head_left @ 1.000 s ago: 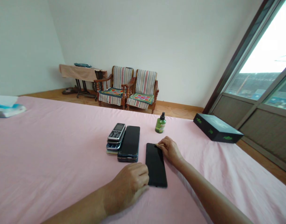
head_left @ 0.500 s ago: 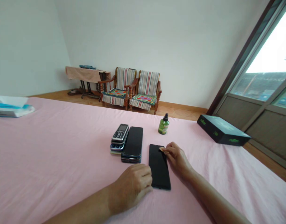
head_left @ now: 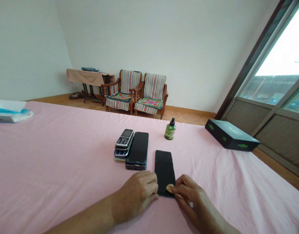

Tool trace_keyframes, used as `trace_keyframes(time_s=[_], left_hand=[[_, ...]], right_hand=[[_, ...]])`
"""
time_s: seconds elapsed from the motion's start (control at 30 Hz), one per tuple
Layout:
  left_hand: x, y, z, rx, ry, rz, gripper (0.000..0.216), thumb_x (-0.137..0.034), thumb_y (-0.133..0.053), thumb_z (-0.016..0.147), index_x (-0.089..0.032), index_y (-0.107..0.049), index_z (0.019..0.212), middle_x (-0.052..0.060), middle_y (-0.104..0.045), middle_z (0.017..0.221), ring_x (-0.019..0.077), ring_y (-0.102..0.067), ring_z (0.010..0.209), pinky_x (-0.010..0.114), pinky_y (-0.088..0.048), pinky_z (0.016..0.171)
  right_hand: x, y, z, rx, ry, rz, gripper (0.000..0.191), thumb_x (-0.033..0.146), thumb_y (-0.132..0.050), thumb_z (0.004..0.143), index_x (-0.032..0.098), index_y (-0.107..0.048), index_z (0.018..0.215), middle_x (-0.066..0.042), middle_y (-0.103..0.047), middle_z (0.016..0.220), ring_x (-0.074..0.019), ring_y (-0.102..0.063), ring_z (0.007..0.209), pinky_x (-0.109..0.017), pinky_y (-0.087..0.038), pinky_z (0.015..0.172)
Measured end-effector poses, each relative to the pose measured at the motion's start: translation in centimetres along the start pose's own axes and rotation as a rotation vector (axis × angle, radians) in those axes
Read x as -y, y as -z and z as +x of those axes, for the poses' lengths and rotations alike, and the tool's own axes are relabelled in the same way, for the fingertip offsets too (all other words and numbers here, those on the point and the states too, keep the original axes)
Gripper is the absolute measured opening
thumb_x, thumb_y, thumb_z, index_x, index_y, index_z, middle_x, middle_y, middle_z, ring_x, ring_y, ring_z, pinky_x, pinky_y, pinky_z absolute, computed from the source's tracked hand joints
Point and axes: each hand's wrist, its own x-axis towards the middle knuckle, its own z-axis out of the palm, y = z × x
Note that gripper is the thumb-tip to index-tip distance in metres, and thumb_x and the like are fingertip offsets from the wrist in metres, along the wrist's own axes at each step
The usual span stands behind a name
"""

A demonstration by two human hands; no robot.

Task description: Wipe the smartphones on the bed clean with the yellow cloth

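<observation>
A black smartphone (head_left: 164, 169) lies flat, screen up, on the pink sheet. At its lower left edge my left hand (head_left: 142, 191) is closed, with curled fingers holding the phone's side; the fingertips are partly hidden. My right hand (head_left: 194, 196) pinches a small yellow cloth (head_left: 169, 188), pressed on the lower right of the screen. Left of this phone is a stack of smartphones (head_left: 138, 148), and beside that a stack of keypad phones (head_left: 124, 139) with a silver-black one on top. A green spray bottle (head_left: 170, 129) with a black cap stands behind.
The pink sheet (head_left: 66, 156) covers the wide surface. A black box (head_left: 232, 135) with green lettering rests at the right. A white and blue packet (head_left: 11, 113) is at the far left edge. Two wooden chairs (head_left: 151, 92) and a cloth-covered table (head_left: 84, 77) stand by the wall.
My right hand has slid the yellow cloth from the top of the phone's screen down to its lower end. My left hand stays at the phone's left edge.
</observation>
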Motion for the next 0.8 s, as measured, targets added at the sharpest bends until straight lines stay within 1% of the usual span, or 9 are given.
trace_keyframes(time_s=[0.1, 0.13, 0.2, 0.3, 0.4, 0.47, 0.53, 0.63, 0.8], left_hand=[[0.1, 0.1, 0.1, 0.005, -0.013, -0.004, 0.022, -0.013, -0.065, 0.088, -0.018, -0.05, 0.072, -0.001, -0.057, 0.079, 0.0158, -0.053, 0.075, 0.026, -0.038, 0.066], [0.1, 0.1, 0.1, 0.007, -0.016, -0.005, 0.022, -0.012, -0.064, 0.088, -0.018, -0.05, 0.072, 0.0, -0.057, 0.079, 0.0158, -0.053, 0.075, 0.026, -0.038, 0.066], [0.1, 0.1, 0.1, 0.011, -0.019, -0.004, 0.021, -0.013, -0.063, 0.089, -0.018, -0.051, 0.072, 0.0, -0.057, 0.081, 0.0158, -0.053, 0.076, 0.026, -0.038, 0.066], [0.2, 0.0, -0.1, 0.019, -0.015, -0.004, 0.02, -0.015, -0.066, 0.087, -0.018, -0.051, 0.073, 0.0, -0.058, 0.083, 0.0156, -0.054, 0.078, 0.026, -0.039, 0.068], [0.2, -0.1, -0.2, 0.026, -0.002, -0.006, 0.021, -0.016, -0.066, 0.088, -0.018, -0.051, 0.073, -0.001, -0.058, 0.084, 0.0154, -0.054, 0.079, 0.026, -0.038, 0.069], [0.2, -0.1, -0.2, 0.031, 0.001, -0.008, 0.021, -0.017, -0.065, 0.089, -0.018, -0.051, 0.074, -0.001, -0.058, 0.084, 0.0156, -0.054, 0.078, 0.026, -0.038, 0.068], [0.3, -0.1, -0.2, 0.034, 0.001, -0.007, 0.02, -0.017, -0.065, 0.089, -0.018, -0.051, 0.074, 0.0, -0.058, 0.084, 0.0157, -0.054, 0.078, 0.027, -0.038, 0.068], [0.3, -0.1, -0.1, 0.039, -0.002, -0.007, 0.02, -0.017, -0.066, 0.088, -0.018, -0.051, 0.074, 0.0, -0.059, 0.085, 0.0159, -0.054, 0.078, 0.027, -0.038, 0.069], [0.3, -0.1, -0.1, 0.041, 0.0, -0.002, 0.019, -0.017, -0.067, 0.087, -0.019, -0.052, 0.075, -0.001, -0.059, 0.085, 0.0161, -0.054, 0.078, 0.027, -0.039, 0.069]], right_hand=[[0.2, 1.0, 0.9, 0.04, -0.039, 0.061, 0.02, 0.018, -0.056, 0.087, 0.022, -0.073, 0.077, -0.004, -0.059, 0.078, -0.0149, -0.058, 0.066, -0.025, -0.042, 0.054], [0.0, 1.3, 1.7, 0.011, -0.047, 0.089, 0.018, 0.018, -0.058, 0.085, 0.023, -0.074, 0.077, -0.004, -0.061, 0.076, -0.0152, -0.059, 0.066, -0.025, -0.044, 0.054], [-1.1, 1.8, 3.6, -0.119, -0.049, 0.1, 0.016, 0.023, -0.059, 0.085, 0.023, -0.075, 0.081, -0.004, -0.064, 0.077, -0.0171, -0.063, 0.071, -0.026, -0.048, 0.059], [-3.4, 1.8, 7.1, -0.296, -0.051, -0.013, 0.014, 0.022, -0.061, 0.082, 0.021, -0.074, 0.081, -0.005, -0.068, 0.077, -0.0181, -0.065, 0.072, -0.027, -0.051, 0.063], [-5.6, 0.9, 10.0, -0.338, -0.051, -0.065, 0.014, 0.02, -0.06, 0.082, 0.018, -0.074, 0.08, -0.007, -0.068, 0.077, -0.0191, -0.064, 0.072, -0.03, -0.051, 0.065], [-6.5, 0.1, 11.3, -0.351, -0.037, -0.097, 0.014, 0.019, -0.059, 0.082, 0.018, -0.073, 0.079, -0.007, -0.066, 0.077, -0.0196, -0.063, 0.072, -0.031, -0.05, 0.067], [-6.9, -0.6, 11.9, -0.347, -0.011, -0.127, 0.016, 0.018, -0.058, 0.083, 0.018, -0.073, 0.078, -0.006, -0.063, 0.076, -0.0195, -0.061, 0.072, -0.032, -0.049, 0.068], [-7.0, -1.1, 11.9, -0.315, 0.035, -0.158, 0.02, 0.017, -0.055, 0.085, 0.018, -0.073, 0.078, -0.006, -0.06, 0.076, -0.0197, -0.059, 0.074, -0.032, -0.048, 0.07], [-6.5, -1.1, 10.8, -0.272, 0.085, -0.177, 0.018, 0.016, -0.057, 0.084, 0.019, -0.072, 0.093, -0.007, -0.059, 0.084, -0.0217, -0.056, 0.081, -0.034, -0.047, 0.073]])
